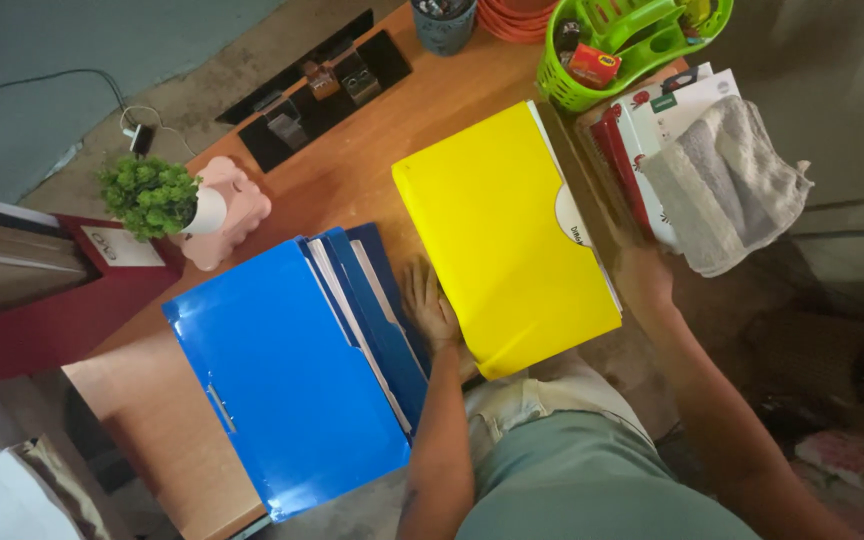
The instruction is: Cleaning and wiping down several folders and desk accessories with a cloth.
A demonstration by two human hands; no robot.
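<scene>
yellow folder (497,225) lying flat on the orange table (342,180), steadied at both edges by the hands. blue folders (297,375), a stack just beside it on the person's left, overhang the near table edge. books (642,140) stand in a row against the yellow folder's far side, with a grey towel (727,180) draped over them. green basket (632,40) sits at the table's far corner. pink stand (227,210) holds a small green plant (147,195). left hand (430,305), fingers spread flat, presses the folder's left edge. right hand (642,278) grips its right edge, fingers hidden behind it.
</scene>
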